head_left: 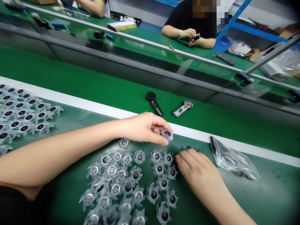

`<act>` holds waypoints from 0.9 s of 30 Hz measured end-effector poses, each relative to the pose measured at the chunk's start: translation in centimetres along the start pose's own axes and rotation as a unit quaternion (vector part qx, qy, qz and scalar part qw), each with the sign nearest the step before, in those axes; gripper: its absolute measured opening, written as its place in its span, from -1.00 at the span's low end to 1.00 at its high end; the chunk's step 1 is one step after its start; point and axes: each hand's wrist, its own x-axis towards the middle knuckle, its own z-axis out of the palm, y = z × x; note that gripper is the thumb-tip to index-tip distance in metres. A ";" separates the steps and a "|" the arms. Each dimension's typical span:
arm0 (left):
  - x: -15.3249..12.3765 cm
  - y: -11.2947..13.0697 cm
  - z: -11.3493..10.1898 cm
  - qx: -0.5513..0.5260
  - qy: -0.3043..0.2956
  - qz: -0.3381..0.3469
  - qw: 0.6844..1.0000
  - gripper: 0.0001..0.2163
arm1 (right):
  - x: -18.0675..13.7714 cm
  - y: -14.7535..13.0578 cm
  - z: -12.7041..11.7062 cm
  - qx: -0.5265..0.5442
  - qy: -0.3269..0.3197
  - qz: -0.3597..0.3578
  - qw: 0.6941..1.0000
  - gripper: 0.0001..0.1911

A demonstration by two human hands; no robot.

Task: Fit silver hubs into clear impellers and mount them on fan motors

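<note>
My left hand pinches a clear plastic impeller with a dark centre at its fingertips, and a thin metal tip shows beside the thumb. Below it, many matching impellers lie loose on the green mat, with another group at the far left. My right hand rests on the mat, holding nothing visible. Its fingertips are next to a scatter of tiny dark parts.
A clear plastic bag of dark parts lies to the right. Beyond the white bench edge are a black handheld device and an opened silver one. A glossy divider runs across, and a co-worker's hands hold a small dark object beyond it.
</note>
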 end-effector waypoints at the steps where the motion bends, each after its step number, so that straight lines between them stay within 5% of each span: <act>1: 0.0 -0.1 0.1 0.001 0.002 0.005 1.000 -0.56 | 0.1 0.1 0.0 0.007 -0.001 0.010 1.000 -0.77; 6: -0.2 0.1 1.4 0.060 0.033 0.048 0.996 -0.59 | 0.8 -0.3 -1.8 0.110 0.020 0.104 0.988 -0.84; 11: -1.0 1.2 3.2 0.099 0.020 0.111 0.989 -0.66 | 2.0 -2.3 -4.4 0.314 0.112 0.232 0.914 -0.90; 17: -1.4 1.8 4.0 0.140 0.054 0.197 0.969 -0.77 | 2.2 -3.6 -4.5 0.293 0.130 0.252 0.913 -0.89; 23: -1.4 2.2 3.9 0.203 0.054 0.192 0.959 -0.83 | 1.6 -3.5 -4.6 0.243 0.128 0.212 0.938 -0.87; 27: -1.3 2.1 3.8 0.214 0.044 0.210 0.953 -0.79 | 1.2 -2.8 -4.7 0.297 0.106 0.203 0.927 -0.87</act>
